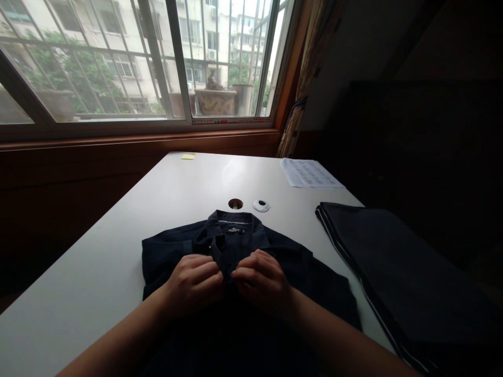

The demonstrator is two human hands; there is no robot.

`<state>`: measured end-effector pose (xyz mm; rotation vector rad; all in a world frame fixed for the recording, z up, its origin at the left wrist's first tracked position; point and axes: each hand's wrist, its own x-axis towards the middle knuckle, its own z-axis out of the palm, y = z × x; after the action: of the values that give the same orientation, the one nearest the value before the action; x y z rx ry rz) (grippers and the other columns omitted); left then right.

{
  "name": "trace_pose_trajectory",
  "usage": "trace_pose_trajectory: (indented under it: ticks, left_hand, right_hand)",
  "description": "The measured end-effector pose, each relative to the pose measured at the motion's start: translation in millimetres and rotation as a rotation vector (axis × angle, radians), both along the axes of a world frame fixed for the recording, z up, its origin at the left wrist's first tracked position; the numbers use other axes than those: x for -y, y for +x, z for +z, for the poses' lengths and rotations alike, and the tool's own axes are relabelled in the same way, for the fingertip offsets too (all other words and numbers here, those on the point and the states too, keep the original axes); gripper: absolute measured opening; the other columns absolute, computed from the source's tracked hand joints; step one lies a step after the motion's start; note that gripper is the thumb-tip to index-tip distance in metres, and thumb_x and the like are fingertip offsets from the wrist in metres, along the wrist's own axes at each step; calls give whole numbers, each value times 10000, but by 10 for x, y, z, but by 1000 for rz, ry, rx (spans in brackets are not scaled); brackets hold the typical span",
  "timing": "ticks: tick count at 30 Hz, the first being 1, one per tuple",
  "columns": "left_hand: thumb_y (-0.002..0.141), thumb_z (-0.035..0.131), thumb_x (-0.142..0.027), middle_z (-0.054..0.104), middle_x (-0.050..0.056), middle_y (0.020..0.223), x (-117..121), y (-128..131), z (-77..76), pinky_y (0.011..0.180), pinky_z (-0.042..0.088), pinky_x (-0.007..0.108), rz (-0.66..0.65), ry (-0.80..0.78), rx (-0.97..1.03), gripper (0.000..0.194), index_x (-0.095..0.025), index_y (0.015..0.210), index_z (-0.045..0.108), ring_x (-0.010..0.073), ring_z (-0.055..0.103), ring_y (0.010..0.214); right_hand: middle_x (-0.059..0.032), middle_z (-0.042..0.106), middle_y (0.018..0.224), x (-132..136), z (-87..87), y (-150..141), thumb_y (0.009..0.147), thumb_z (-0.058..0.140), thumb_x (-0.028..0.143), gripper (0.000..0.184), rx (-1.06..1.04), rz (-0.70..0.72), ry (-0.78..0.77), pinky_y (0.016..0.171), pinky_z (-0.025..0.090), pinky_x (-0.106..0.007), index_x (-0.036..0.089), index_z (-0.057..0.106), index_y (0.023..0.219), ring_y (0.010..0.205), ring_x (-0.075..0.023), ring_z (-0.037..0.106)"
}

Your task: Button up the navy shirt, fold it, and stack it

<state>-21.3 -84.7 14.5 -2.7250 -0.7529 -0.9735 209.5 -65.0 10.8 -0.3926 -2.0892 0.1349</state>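
Observation:
A dark navy collared shirt [173, 243] lies front up on the white table, its collar toward the window and its neck opening spread. My left hand [198, 277] is closed on the front placket just below the collar. Close beside it, my right hand [261, 277] pinches the opposite edge of the same opening. Both sets of fingers are curled, and the fabric between the fingertips is mostly hidden. A label shows inside the collar. The lower part of the shirt sinks into shadow beneath my forearms.
Dark folded fabric with pale edging [393, 262] lies along the right side of the white table [137, 209]. Behind the collar are a round cable hole [236, 204] and its loose cover [261, 206]. Printed sheets [312, 174] and a yellow sticky note [188, 156] lie at the far edge.

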Motion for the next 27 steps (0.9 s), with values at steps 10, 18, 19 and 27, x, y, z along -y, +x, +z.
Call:
trace_pose_trajectory:
  ticks: [10, 18, 19, 27]
  left_hand:
    - [914, 567, -174, 529, 5, 671, -17, 9, -31, 560, 303, 304, -12, -39, -14, 158, -188, 758, 540, 143, 402, 597]
    - [903, 529, -110, 475, -22, 662, -46, 29, -60, 537, 292, 274, 93, -121, 188, 185, -193, 742, 495, 112, 388, 566]
    - [898, 534, -96, 469, -26, 666, -55, 27, -63, 537, 297, 265, 123, -136, 233, 183, -194, 749, 491, 106, 390, 563]
    - [878, 556, -70, 479, -28, 684, -58, 36, -2, 536, 341, 213, 139, -253, 391, 185, -195, 768, 475, 90, 440, 571]
  right_hand:
    - [-36, 697, 853, 1, 38, 37, 929, 532, 97, 179, 90, 0, 56, 639, 444, -308, 193, 634, 1040, 648, -135, 593]
    - [-19, 688, 805, 101, 96, 4, 956, 510, 140, 158, 232, 48, 119, 584, 397, -340, 205, 639, 1019, 576, -140, 530]
    - [-18, 688, 804, 122, 90, -5, 954, 521, 146, 149, 262, 73, 126, 585, 399, -342, 206, 639, 1022, 577, -141, 530]
    - [-44, 651, 847, 66, 52, 18, 854, 570, 64, 251, -93, -38, -85, 700, 494, -370, 231, 601, 1039, 744, -186, 576]
